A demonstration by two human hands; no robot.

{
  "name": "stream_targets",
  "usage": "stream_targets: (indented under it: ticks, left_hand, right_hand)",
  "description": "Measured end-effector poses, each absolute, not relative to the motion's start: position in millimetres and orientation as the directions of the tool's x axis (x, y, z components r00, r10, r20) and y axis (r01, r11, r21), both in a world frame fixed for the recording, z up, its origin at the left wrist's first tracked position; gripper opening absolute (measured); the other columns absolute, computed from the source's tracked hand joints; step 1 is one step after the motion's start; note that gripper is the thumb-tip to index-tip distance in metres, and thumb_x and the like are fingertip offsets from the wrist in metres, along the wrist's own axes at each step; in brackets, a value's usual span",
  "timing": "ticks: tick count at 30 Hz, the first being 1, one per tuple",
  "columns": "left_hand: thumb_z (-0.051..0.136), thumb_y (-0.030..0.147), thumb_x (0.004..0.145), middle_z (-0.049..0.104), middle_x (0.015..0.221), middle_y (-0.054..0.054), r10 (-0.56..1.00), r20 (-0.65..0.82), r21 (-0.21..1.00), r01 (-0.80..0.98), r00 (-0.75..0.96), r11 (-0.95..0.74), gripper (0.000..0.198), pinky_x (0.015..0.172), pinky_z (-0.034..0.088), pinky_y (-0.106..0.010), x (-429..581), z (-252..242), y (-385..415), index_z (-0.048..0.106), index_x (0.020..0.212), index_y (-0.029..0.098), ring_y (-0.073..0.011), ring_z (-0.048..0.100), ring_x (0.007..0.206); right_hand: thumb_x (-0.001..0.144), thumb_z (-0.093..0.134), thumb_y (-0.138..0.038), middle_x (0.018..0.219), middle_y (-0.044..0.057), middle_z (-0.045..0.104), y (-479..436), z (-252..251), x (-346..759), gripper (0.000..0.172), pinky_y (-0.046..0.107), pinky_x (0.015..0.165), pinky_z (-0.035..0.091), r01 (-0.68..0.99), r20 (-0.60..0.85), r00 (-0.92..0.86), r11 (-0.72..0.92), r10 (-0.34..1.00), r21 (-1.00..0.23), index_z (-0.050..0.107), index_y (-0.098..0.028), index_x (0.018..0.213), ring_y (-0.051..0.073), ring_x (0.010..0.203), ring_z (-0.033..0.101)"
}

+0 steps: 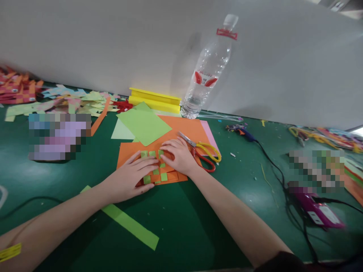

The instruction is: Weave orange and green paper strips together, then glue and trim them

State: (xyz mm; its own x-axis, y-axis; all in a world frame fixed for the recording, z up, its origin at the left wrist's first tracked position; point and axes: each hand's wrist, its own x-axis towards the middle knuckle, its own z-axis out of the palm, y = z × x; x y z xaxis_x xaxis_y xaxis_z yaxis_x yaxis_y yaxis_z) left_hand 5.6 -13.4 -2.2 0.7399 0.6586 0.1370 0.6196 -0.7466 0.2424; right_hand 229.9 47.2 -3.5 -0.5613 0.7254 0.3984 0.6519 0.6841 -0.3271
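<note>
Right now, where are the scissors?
In the head view, the scissors lie just right of the right hand, partly on the orange paper.

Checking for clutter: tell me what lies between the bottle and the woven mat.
Head view: the right hand resting on the mat, then an orange sheet running almost to the bottle; a green sheet overlaps its left part.

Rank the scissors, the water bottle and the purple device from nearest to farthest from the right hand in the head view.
1. Scissors: lying just to the right of the right hand, almost touching it.
2. Water bottle: standing farther back, slightly to the right.
3. Purple device: far off to the right, plainly the farthest.
</note>
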Motion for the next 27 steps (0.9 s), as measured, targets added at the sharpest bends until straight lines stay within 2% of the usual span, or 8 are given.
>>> stream_targets:
  ticks: [6, 13, 18, 27]
  left_hand:
    - [0.040, 0.051, 0.093, 0.043, 0.142, -0.002, 0.663, 0.144, 0.267, 0.616, 0.735, -0.741, 0.047, 0.115, 0.009, -0.046, 5.8, -1.6, -13.7, 0.043, 0.133, 0.027, -0.0213, 0.037, 0.132]
    - [0.040, 0.051, 0.093, 0.042, 0.143, -0.003, 0.649, 0.150, 0.268, 0.601, 0.746, -0.753, 0.048, 0.114, 0.010, -0.047, 5.6, -1.3, -13.2, 0.040, 0.135, 0.027, -0.0218, 0.037, 0.131]
    - [0.041, 0.051, 0.092, 0.042, 0.143, -0.003, 0.651, 0.145, 0.268, 0.604, 0.745, -0.750, 0.049, 0.114, 0.011, -0.047, 5.7, -1.0, -13.5, 0.041, 0.134, 0.027, -0.0220, 0.037, 0.131]
    - [0.043, 0.051, 0.091, 0.043, 0.142, -0.003, 0.650, 0.141, 0.266, 0.603, 0.747, -0.752, 0.049, 0.114, 0.011, -0.048, 5.4, -2.8, -12.9, 0.041, 0.134, 0.027, -0.0220, 0.036, 0.132]
  right_hand:
    - [0.084, 0.055, -0.029, 0.106, 0.003, 0.065, 47.3, -2.6, 229.7, 0.016, 0.045, 0.107, 0.022, 0.627, 0.411, -0.561, 0.693, 0.719, -0.356, 0.062, -0.023, 0.097, 0.018, 0.102, 0.057]
    - [0.084, 0.049, -0.018, 0.102, 0.005, 0.067, 50.3, -6.4, 231.4, 0.019, 0.046, 0.102, 0.030, 0.667, 0.450, -0.458, 0.631, 0.767, -0.397, 0.063, -0.022, 0.096, 0.020, 0.100, 0.058]
    - [0.080, 0.049, -0.012, 0.104, 0.005, 0.066, 52.6, -9.9, 232.2, 0.022, 0.040, 0.093, 0.040, 0.634, 0.453, -0.498, 0.667, 0.740, -0.391, 0.065, -0.021, 0.092, 0.020, 0.101, 0.057]
    - [0.081, 0.050, -0.014, 0.101, 0.005, 0.065, 49.7, -5.3, 230.2, 0.016, 0.038, 0.093, 0.039, 0.568, 0.478, -0.527, 0.709, 0.703, -0.418, 0.062, -0.021, 0.090, 0.018, 0.098, 0.058]
